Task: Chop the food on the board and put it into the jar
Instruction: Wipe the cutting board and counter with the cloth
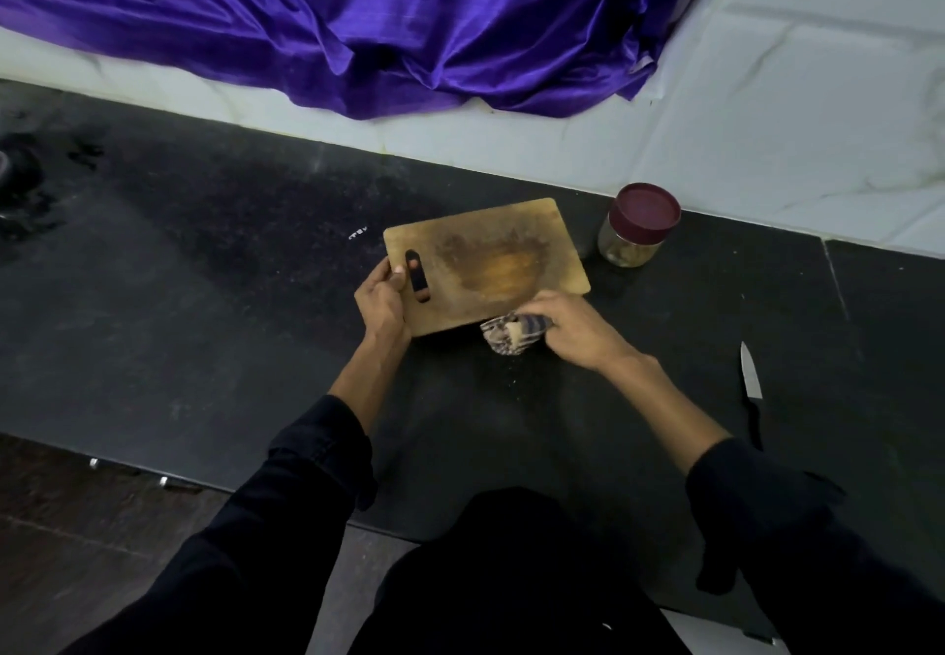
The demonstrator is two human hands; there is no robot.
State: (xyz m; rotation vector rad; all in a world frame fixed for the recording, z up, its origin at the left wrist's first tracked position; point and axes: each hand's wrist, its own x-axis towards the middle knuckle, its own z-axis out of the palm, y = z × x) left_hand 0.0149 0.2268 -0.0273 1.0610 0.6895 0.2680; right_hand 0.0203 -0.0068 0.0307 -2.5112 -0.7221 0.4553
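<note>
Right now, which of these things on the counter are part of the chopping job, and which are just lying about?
Part of the job:
- wooden chopping board, gripped at its handle end by the left hand
- lidded jar with food inside
- knife, lying untouched
- striped cloth, held by the right hand at the board's edge

Just lying about:
- purple fabric against the wall

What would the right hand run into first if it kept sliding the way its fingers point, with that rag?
Most likely the cutting board: the right hand, holding the striped cloth, points left and slightly away, at the board's near edge. Beyond that lies the left hand gripping the board's handle end. Depth is hard to judge.
</note>
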